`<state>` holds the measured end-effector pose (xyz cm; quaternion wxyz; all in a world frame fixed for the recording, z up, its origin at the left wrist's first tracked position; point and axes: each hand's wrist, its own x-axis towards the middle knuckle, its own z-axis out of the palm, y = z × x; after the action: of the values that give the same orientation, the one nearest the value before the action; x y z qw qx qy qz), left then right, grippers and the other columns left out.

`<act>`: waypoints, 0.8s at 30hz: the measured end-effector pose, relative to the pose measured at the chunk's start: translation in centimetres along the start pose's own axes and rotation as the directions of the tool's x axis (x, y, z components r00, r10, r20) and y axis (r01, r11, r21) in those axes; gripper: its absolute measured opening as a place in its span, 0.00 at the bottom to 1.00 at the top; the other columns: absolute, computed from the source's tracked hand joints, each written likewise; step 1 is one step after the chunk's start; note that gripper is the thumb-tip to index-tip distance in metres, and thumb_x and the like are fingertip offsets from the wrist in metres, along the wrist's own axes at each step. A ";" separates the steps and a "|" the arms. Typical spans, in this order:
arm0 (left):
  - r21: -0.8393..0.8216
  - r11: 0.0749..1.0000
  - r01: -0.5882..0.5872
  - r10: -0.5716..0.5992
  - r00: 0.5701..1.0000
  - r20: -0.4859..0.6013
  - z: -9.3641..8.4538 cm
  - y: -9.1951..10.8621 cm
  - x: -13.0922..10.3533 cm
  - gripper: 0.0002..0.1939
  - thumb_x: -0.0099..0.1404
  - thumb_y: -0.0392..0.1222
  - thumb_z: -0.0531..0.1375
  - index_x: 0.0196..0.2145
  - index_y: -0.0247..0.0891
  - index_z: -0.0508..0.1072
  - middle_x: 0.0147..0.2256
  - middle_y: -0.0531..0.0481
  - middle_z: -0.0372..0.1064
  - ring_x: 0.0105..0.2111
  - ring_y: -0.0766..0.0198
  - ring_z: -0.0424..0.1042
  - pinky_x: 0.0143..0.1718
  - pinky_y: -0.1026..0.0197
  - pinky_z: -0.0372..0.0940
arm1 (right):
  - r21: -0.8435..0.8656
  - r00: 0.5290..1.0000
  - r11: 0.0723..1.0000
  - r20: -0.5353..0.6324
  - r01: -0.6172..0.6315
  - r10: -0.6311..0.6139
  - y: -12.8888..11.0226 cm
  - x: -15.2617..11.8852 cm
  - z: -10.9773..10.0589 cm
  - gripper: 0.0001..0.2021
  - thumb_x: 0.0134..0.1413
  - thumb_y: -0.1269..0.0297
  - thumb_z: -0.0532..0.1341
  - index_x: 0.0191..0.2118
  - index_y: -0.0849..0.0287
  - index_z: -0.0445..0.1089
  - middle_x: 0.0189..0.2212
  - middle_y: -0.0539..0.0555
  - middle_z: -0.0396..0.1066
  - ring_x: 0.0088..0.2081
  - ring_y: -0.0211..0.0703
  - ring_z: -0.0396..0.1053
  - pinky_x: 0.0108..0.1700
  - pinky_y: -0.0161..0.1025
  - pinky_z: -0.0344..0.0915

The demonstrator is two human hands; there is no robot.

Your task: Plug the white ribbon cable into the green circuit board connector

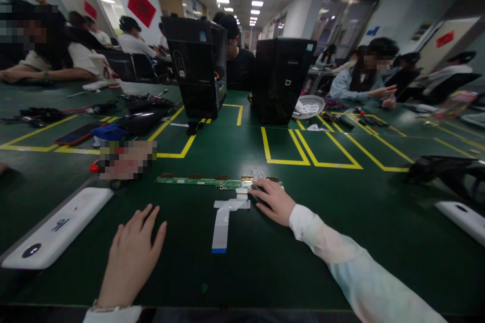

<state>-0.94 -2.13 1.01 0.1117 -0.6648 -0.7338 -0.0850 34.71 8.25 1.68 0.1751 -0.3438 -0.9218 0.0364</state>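
Observation:
A long, narrow green circuit board (204, 181) lies crosswise on the green table. From its connector a flat white ribbon cable (221, 227) with a blue end bends down toward the table's front edge. My right hand (275, 202) rests at the right part of the board, fingers spread, its fingertips at the board near the connector and grasping nothing visible. My left hand (134, 250) lies palm down on the table, left of the cable, with its fingers apart and nothing in it.
Two black computer towers (195, 65) (282, 78) stand at the back. A white device (58, 227) lies at the left, another (462, 217) at the right. Cables and tools lie farther back, beside a white basket (308, 106). Several people sit around the room.

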 end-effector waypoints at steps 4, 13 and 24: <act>0.003 1.000 -0.020 0.020 1.000 0.006 0.1 0.3 0.7 0.33 0.68 0.52 0.38 0.58 0.28 0.63 0.58 0.35 0.60 0.59 0.43 0.58 0.57 0.41 0.55 | 0.013 0.999 0.999 0.026 0.036 -0.036 -1.5 0.7 -0.1 0.20 0.61 0.61 0.53 0.58 0.55 0.63 0.60 0.61 0.57 0.63 0.53 0.50 0.61 0.56 0.52; -0.021 0.999 -0.033 0.033 0.999 0.014 0.2 0.0 0.9 0.32 0.68 0.52 0.39 0.58 0.27 0.63 0.58 0.34 0.59 0.58 0.43 0.59 0.56 0.42 0.56 | -0.005 0.994 1.000 0.110 -0.019 0.020 -2.0 1.2 -0.1 0.23 0.61 0.55 0.54 0.61 0.52 0.60 0.62 0.61 0.53 0.63 0.54 0.50 0.62 0.56 0.50; -0.027 0.999 -0.039 0.037 0.997 -0.061 1.0 0.0 0.7 0.31 0.68 0.50 0.40 0.57 0.27 0.65 0.57 0.34 0.61 0.57 0.43 0.59 0.56 0.42 0.55 | -0.077 0.994 0.993 0.064 -0.086 0.091 -0.9 -6.8 -1.6 0.22 0.63 0.57 0.52 0.61 0.51 0.60 0.63 0.62 0.52 0.63 0.55 0.50 0.61 0.57 0.54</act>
<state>-1.02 -1.17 0.22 0.1257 -0.6773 -0.7159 -0.1133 39.46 3.11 1.34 0.1294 -0.3892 -0.9118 0.0217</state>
